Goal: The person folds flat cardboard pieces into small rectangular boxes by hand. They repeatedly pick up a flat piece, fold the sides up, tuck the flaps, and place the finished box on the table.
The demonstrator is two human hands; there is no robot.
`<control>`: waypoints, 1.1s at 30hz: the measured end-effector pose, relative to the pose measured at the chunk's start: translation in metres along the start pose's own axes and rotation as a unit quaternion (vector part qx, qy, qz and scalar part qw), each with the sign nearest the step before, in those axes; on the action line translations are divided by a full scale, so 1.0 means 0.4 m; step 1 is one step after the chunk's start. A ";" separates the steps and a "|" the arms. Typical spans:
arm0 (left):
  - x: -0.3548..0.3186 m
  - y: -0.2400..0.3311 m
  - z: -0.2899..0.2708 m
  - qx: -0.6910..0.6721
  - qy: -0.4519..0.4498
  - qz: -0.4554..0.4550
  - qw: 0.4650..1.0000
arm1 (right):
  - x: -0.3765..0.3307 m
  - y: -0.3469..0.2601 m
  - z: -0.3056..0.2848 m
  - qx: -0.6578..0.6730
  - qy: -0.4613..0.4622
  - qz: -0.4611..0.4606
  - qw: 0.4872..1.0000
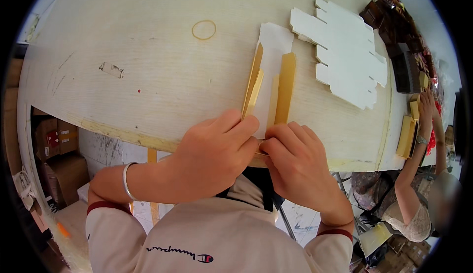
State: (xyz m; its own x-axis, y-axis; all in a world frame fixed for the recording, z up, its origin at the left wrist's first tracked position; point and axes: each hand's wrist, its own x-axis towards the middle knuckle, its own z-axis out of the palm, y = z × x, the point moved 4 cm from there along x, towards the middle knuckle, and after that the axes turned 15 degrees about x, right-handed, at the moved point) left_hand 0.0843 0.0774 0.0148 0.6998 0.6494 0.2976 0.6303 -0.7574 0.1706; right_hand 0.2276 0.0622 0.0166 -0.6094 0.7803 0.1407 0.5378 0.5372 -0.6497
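At the near edge of the worktop [162,85], the left hand [214,147] and right hand [298,162] nearly meet, fingers pinching the near end of a partly folded gold-and-white carton [286,90]. Flat white cardboard [347,51] lies to its right.

Pale beige short-sleeved shirt [217,228]; dark red cuffs [336,233]; one silvery bangle [125,180]
Back from the left fingers [241,129], on the forearm, sits the smooth narrow bangle; well behind both the left and the right fingers [285,134], the cuffs edge the sleeves; nearer the body than the fingers, the shirt front bears dark script lettering [170,250] beside a small red-and-dark emblem [205,258].
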 end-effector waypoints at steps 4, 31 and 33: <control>-0.014 -0.005 0.014 0.028 -0.029 0.017 0.999 | 0.003 0.002 0.017 -0.024 -0.001 0.019 1.000; -0.044 -0.120 -0.212 -0.047 -0.137 0.155 0.977 | -0.019 -0.182 -0.037 -0.017 0.156 -0.063 0.986; -0.048 -0.104 -0.229 -0.006 -0.136 0.195 0.971 | -0.032 -0.168 -0.048 -0.101 0.169 -0.067 0.978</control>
State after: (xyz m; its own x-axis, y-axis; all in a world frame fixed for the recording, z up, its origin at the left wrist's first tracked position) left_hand 0.0140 0.0901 0.0881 0.9486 0.3055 0.0830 0.2964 -0.9492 0.1061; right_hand 0.2106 0.0223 0.0728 -0.4732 0.7419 0.4749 0.5922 0.6671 -0.4520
